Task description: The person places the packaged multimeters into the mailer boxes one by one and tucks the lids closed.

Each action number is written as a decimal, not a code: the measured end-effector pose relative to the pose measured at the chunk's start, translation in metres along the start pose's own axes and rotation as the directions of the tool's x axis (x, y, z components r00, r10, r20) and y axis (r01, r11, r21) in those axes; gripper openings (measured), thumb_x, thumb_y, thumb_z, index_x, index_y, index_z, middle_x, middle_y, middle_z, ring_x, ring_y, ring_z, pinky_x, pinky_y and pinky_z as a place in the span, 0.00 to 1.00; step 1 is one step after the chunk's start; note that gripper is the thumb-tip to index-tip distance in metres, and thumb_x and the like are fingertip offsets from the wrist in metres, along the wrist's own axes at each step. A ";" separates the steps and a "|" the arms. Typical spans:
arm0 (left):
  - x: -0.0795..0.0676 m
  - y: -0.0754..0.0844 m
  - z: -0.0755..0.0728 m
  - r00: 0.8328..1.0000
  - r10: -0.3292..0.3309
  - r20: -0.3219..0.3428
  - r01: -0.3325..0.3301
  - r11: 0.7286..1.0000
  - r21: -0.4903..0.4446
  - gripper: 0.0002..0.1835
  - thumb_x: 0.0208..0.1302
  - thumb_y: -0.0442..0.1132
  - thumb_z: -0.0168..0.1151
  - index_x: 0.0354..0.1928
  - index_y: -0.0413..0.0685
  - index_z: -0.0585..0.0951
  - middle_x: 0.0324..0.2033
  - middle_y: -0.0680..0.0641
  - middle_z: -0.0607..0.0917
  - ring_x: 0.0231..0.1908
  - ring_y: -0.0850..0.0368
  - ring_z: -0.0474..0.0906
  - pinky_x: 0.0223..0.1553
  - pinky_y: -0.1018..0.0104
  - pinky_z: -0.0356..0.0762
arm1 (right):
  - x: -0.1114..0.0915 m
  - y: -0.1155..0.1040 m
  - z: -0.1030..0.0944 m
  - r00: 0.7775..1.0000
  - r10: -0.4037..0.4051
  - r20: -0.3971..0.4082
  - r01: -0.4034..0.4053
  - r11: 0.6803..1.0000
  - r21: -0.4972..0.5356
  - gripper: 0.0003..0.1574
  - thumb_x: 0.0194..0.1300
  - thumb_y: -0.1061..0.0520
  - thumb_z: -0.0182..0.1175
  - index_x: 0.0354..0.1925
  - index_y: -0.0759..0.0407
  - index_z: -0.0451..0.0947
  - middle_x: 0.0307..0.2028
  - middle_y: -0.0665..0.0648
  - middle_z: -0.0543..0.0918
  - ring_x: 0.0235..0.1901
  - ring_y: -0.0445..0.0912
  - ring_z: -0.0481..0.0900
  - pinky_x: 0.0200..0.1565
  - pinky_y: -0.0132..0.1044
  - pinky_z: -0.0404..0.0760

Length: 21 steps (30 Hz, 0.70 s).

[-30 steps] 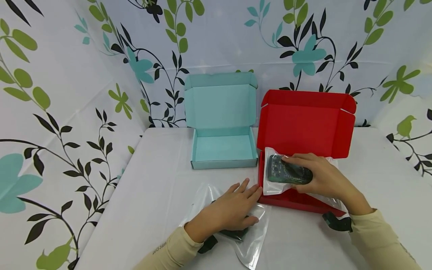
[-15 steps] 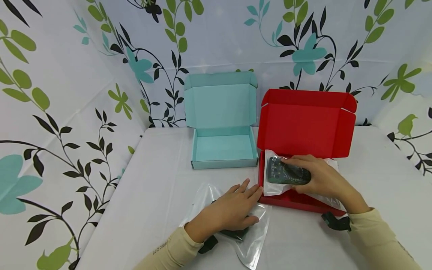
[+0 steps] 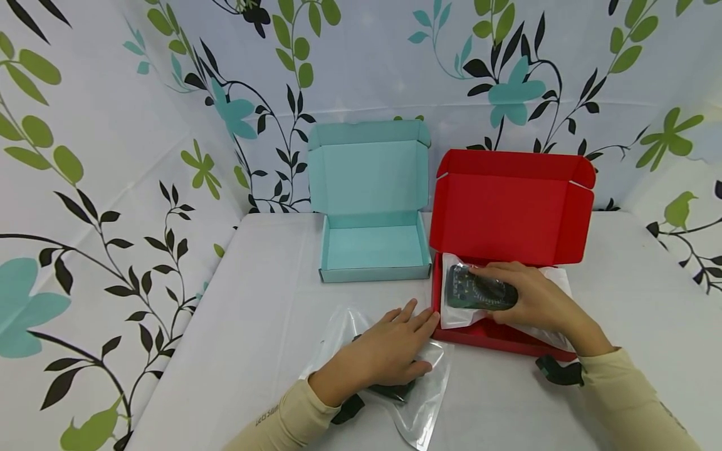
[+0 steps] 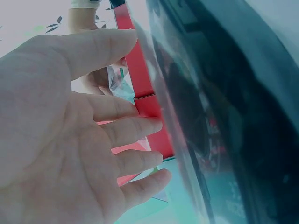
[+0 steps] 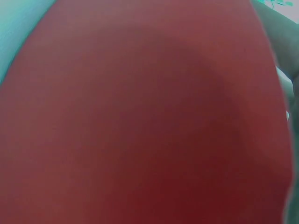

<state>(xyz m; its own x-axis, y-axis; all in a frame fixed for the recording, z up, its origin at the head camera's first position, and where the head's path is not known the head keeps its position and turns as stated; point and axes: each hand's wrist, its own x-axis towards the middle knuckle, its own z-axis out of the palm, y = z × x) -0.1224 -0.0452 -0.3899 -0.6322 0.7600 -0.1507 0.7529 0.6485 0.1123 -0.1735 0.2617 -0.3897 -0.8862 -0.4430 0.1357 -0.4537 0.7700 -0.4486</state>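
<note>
My right hand (image 3: 538,300) grips a dark green circuit board (image 3: 474,289) in a clear plastic bag (image 3: 454,317), low in the open red box (image 3: 510,216). Its thumb and fingers lie round the board's right end. My left hand (image 3: 380,351) has its fingers spread, fingertips right at the red box's front left corner. Under that hand lies a second clear bag (image 3: 425,426) with a dark green thing (image 3: 397,392) inside, partly hidden. The left wrist view shows the open palm (image 4: 60,135) beside the bag. Red box wall (image 5: 140,121) fills most of the right wrist view.
A light teal box (image 3: 375,275) stands with its lid up, left of the red one. Both boxes are at the back of the white table (image 3: 271,300). A leaf-patterned cloth (image 3: 366,69) hangs behind and along the left side.
My right hand and the bagged board have sunk slightly lower in the red box. The left hand has stayed where it was.
</note>
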 end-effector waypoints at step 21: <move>0.000 0.002 -0.001 1.000 -0.018 0.010 0.017 1.000 0.010 0.44 0.73 0.56 0.63 0.82 0.47 0.58 0.79 0.48 0.61 0.79 0.43 0.50 0.74 0.53 0.56 | 0.004 0.010 0.016 1.000 -0.005 0.015 0.004 0.998 0.068 0.59 0.39 0.54 0.87 0.71 0.45 0.77 0.60 0.58 0.79 0.57 0.57 0.73 0.43 0.52 0.87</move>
<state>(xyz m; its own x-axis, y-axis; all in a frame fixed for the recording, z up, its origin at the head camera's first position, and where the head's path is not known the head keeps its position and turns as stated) -0.1209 -0.0435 -0.3891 -0.6435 0.7481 -0.1621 0.7435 0.6612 0.1002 -0.1798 0.2607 -0.4080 -0.8824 -0.4538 0.1242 -0.4496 0.7355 -0.5069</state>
